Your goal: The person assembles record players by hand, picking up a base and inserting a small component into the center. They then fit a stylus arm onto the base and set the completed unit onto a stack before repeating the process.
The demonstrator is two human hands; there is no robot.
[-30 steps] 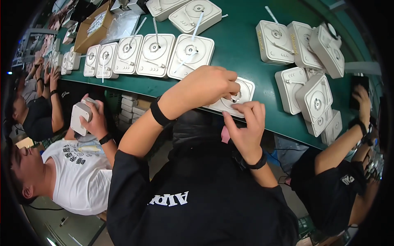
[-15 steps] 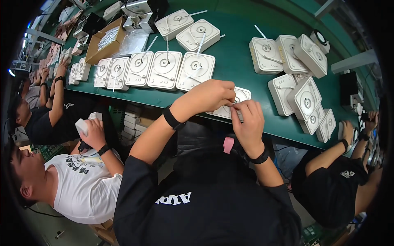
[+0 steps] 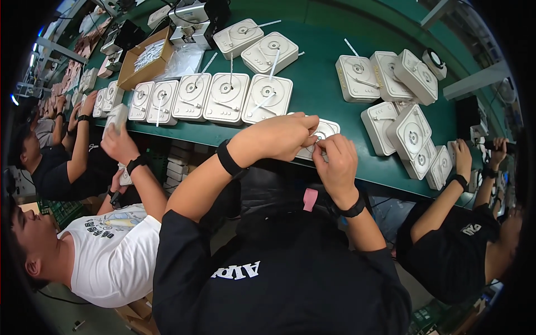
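Note:
A white box shaped like a small record player (image 3: 329, 127) lies at the table's front edge, mostly hidden beneath my hands. Over its disc my left hand (image 3: 282, 137) comes in from the left, thumb and fingers pinched together. My right hand (image 3: 338, 159) meets it from the right, also in a pinch, its fingertips almost touching those of the left. Whatever lies between the fingertips is too small to make out. Just left of my hands, another white record-player box (image 3: 268, 97) has a thin white strip standing up from its disc.
More such boxes stand in a row to the left, and stacked boxes (image 3: 410, 131) lie at the right. A cardboard box (image 3: 146, 58) of white strips sits at the far left beside a clear plastic bag (image 3: 184, 60). Co-workers sit on both sides, one in a white shirt (image 3: 117, 251).
My hands stay pinched over the same box, with only slight movement. The co-worker in white has raised a white box toward the table on the left. At right, a co-worker's hand has lifted.

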